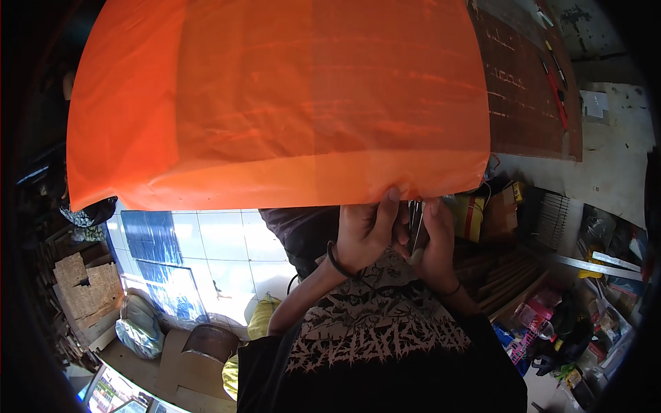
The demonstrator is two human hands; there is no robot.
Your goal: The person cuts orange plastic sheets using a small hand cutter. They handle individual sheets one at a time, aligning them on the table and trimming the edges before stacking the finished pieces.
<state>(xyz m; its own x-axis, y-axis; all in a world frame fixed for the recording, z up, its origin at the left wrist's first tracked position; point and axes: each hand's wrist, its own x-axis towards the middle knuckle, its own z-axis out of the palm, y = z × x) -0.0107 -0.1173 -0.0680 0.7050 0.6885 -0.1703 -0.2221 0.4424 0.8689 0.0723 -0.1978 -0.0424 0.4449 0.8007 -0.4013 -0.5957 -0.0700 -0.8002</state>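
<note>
A large orange plastic sheet (275, 103) covers most of a brown table board (530, 96), its near edge hanging slightly over. My left hand (365, 234) pinches that near edge toward its right end, thumb on top and fingers below. Close beside it, my right hand (437, 237) is closed around a slim shiny metal tool (416, 221) with a pale rounded end. The tool points up at the sheet's edge; its tip is hidden and its exact kind cannot be made out. Both hands are in front of my chest.
A red-handled tool (556, 96) lies on the board's right side. Metal rulers (595, 266) jut out at the right above cluttered boxes and bottles. On the left are white floor tiles (220, 241), a filled plastic bag (140, 329) and a broken wooden panel (88, 289).
</note>
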